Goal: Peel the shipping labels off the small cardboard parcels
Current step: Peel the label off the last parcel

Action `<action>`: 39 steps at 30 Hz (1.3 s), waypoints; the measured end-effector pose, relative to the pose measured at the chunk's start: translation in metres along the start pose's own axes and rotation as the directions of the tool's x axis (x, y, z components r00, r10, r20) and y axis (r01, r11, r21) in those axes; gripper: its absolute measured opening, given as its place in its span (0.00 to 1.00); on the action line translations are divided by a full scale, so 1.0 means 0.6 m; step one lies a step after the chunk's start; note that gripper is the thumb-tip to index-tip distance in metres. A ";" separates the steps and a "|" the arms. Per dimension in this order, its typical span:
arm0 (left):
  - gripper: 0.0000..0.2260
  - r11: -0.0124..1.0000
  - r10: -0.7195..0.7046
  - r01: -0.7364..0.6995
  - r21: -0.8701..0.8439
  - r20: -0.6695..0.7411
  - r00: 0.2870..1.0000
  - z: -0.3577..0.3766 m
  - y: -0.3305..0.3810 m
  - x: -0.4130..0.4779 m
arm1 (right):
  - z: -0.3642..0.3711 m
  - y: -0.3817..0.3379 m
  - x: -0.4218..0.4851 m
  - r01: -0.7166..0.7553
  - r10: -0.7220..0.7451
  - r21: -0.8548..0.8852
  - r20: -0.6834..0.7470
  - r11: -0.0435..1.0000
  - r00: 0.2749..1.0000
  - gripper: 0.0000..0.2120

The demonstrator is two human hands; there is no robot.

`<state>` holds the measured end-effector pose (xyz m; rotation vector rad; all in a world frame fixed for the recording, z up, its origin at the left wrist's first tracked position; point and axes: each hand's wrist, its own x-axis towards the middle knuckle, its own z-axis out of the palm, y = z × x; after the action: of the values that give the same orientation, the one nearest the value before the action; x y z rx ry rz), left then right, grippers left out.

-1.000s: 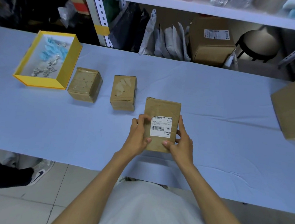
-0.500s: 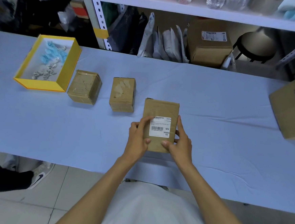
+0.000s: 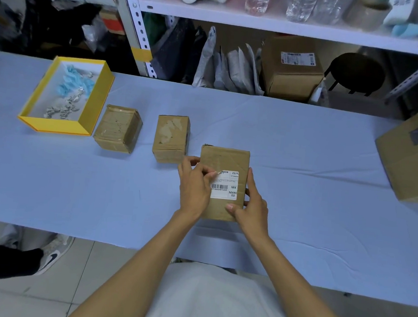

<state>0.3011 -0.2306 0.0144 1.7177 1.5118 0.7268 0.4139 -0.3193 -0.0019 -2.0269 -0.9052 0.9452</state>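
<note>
A small cardboard parcel (image 3: 224, 160) stands on the blue table (image 3: 302, 165) in front of me, with a white shipping label (image 3: 226, 191) on its face. My left hand (image 3: 194, 186) pinches the label's upper left corner, which looks slightly lifted. My right hand (image 3: 253, 206) grips the parcel's lower right edge, thumb on the front. Two more small parcels (image 3: 118, 128) (image 3: 171, 138) sit to the left, both without labels.
A yellow box (image 3: 66, 94) holding crumpled paper scraps sits at the far left. A large cardboard box (image 3: 413, 154) stands at the right table edge. Shelving with bags and a labelled box (image 3: 291, 64) runs behind the table. A shoe (image 3: 54, 253) shows on the floor.
My left hand has shifted from the parcel's left side onto the label's upper left corner and pinched it. My right hand keeps its hold on the parcel.
</note>
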 end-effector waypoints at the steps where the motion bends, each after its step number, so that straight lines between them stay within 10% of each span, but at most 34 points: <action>1: 0.05 0.999 0.002 -0.001 -0.036 0.029 1.000 0.000 0.002 -0.003 | 0.001 0.000 0.002 0.001 -0.001 -0.014 -0.006 1.000 1.000 0.53; 8: 0.05 0.975 0.070 -0.075 -0.207 -0.033 0.997 -0.012 -0.007 -0.019 | 0.003 0.004 0.009 0.005 -0.006 -0.039 -0.032 0.999 0.999 0.53; 23: 0.04 0.981 0.082 -0.075 0.178 -0.032 0.996 -0.010 0.004 -0.015 | 0.001 0.004 0.006 0.009 -0.010 -0.060 -0.023 0.998 1.000 0.54; 31: 0.15 0.984 0.026 -0.018 -0.177 0.042 0.999 -0.027 0.000 -0.012 | 0.003 0.000 0.008 -0.003 0.001 -0.070 -0.021 0.998 1.000 0.54; 39: 0.06 0.998 0.010 -0.009 -0.058 0.030 1.000 -0.024 0.008 0.000 | 0.001 0.000 0.005 0.001 -0.002 -0.032 -0.011 0.999 1.000 0.53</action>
<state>0.2921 -0.2287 0.0266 1.6861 1.4495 0.7399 0.4148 -0.3165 -0.0035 -2.0557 -0.9212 0.9237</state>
